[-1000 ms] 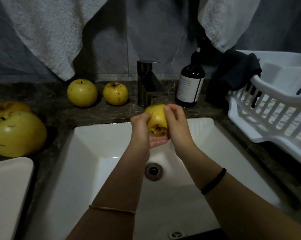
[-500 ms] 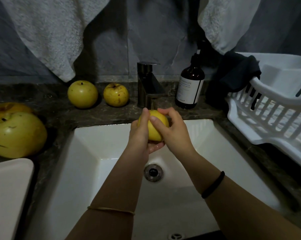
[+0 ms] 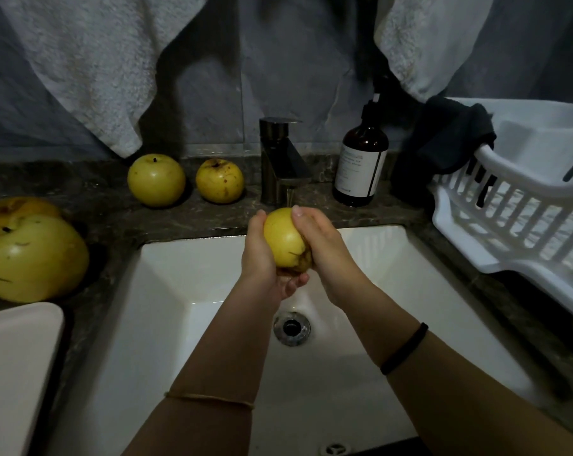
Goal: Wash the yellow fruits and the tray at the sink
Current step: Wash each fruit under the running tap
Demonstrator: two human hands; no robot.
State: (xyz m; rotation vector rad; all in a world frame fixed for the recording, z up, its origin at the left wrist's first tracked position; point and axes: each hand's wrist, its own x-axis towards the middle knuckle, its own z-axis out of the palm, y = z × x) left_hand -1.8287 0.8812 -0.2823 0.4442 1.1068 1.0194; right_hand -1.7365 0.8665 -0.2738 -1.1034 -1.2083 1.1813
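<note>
Two towels hang over your work, the left towel (image 3: 91, 60) the broader and the right towel (image 3: 443, 37) draped above the rack. Below them, the white sink (image 3: 186, 307) fills the middle of your view, its basin set into the dark stone counter (image 3: 114, 205). On your right, the white dish rack (image 3: 525, 205) sits on the counter, with a dark cloth (image 3: 449, 136) slung over its near corner. At the bottom left edge you have the pale tray (image 3: 15, 373), resting on the counter just beside the sink. Behind it lie two large yellow fruits, the front one (image 3: 28, 255) touching the one behind (image 3: 18, 207).

Your forearms reach in over the basin, a thin band on your left wrist and a black band (image 3: 405, 348) on your right. The dark faucet (image 3: 282, 159) stands at the back of the sink, the brown pump bottle (image 3: 361, 159) just to its right. Left of the faucet sit two smaller yellow fruits, apart from each other: the smooth one (image 3: 156, 180) and the spotted one (image 3: 220, 181).

Your left hand (image 3: 262, 258) and right hand (image 3: 321, 245) both clasp a yellow fruit (image 3: 286, 240) between them, right under the spout and above the drain (image 3: 291, 327). Your left fingers curl beneath it; your right fingers wrap over its top and side.
</note>
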